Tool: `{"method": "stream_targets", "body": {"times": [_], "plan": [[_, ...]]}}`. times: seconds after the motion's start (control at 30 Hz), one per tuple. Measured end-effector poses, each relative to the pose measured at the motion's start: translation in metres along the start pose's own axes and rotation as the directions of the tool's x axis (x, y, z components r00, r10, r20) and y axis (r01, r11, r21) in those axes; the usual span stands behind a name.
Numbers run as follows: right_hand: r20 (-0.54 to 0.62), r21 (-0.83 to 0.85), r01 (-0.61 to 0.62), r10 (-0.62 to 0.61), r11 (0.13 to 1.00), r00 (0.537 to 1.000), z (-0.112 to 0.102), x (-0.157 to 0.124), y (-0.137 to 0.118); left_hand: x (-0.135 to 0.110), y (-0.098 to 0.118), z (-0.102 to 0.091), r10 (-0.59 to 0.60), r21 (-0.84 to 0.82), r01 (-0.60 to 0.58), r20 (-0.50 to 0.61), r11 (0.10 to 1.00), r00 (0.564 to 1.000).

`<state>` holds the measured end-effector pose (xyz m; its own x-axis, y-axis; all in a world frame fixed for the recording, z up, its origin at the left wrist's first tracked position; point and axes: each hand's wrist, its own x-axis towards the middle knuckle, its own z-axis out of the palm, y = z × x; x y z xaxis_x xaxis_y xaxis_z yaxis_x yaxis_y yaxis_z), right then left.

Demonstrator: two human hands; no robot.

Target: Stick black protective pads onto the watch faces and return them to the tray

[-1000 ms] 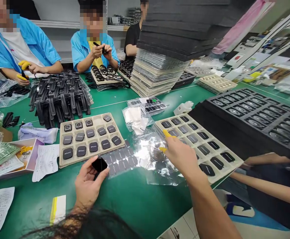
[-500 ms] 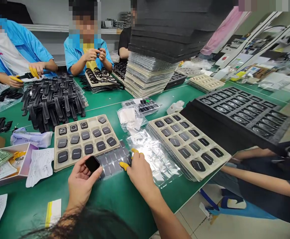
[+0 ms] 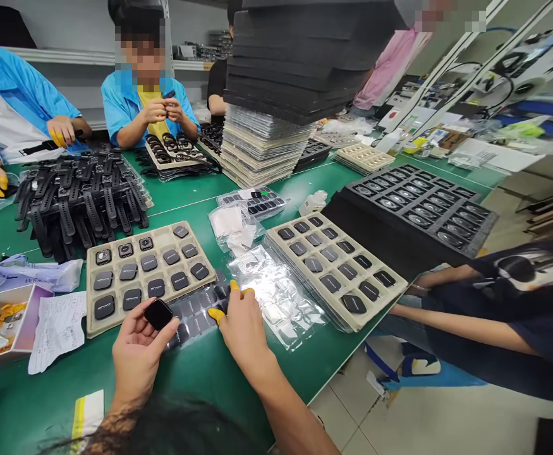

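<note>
My left hand (image 3: 138,354) grips a smartwatch body (image 3: 158,314) between thumb and fingers, its dark glossy face turned up and no strap on it. Under and beside it lies a clear sheet of dark stickers (image 3: 191,308). At that sheet's right end, my right hand (image 3: 244,328), with yellow finger cots on its tips, has bent thumb and forefinger on the sheet; the exact contact is partly hidden. Just behind my left hand, a beige tray (image 3: 138,322) holds several watch bodies, most bearing a printed dark label. Right of my right hand lies a shiny clear plastic sheet (image 3: 276,297).
A second beige tray (image 3: 276,243) of dark pieces stands right, beside a black foam tray (image 3: 413,196). A tall tray stack (image 3: 267,145) rises behind. Black straps (image 3: 81,196) are piled left, near an open box (image 3: 24,328) and papers (image 3: 60,328). Co-workers sit opposite; another person's arms (image 3: 461,322) are at right.
The view has swung right, so the whole scene sits further left. My hands keep nearly the same pose over the sticker sheet, and the left one still holds the watch body.
</note>
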<state>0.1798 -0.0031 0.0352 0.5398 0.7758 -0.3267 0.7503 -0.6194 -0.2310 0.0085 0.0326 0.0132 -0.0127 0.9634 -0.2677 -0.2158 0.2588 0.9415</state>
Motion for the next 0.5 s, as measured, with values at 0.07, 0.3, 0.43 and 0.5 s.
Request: {"method": "stream_targets", "body": {"times": [0.07, 0.3, 0.43, 0.5], "plan": [[0.001, 0.018, 0.004, -0.004, 1.0, 1.0, -0.004, 0.002, 0.001, 0.0, 0.0, 0.0, 0.002, 0.011, -0.002, -0.007, 1.0, 1.0], [-0.101, 0.215, 0.104, -0.084, 0.971, 0.991, -0.005, 0.001, 0.011, 0.002, 0.001, 0.0, -0.005, 0.044, 0.006, -0.004, 0.999, 1.0], [-0.13, 0.394, 0.111, -0.064, 0.913, 0.989, -0.005, 0.002, 0.023, 0.005, -0.001, -0.003, 0.014, 0.067, -0.013, -0.022, 0.998, 1.0], [-0.1, 0.48, 0.109, -0.069, 0.87, 0.993, -0.006, 0.002, 0.031, 0.006, -0.002, -0.004, 0.028, 0.065, -0.025, -0.036, 0.998, 0.999]]}}
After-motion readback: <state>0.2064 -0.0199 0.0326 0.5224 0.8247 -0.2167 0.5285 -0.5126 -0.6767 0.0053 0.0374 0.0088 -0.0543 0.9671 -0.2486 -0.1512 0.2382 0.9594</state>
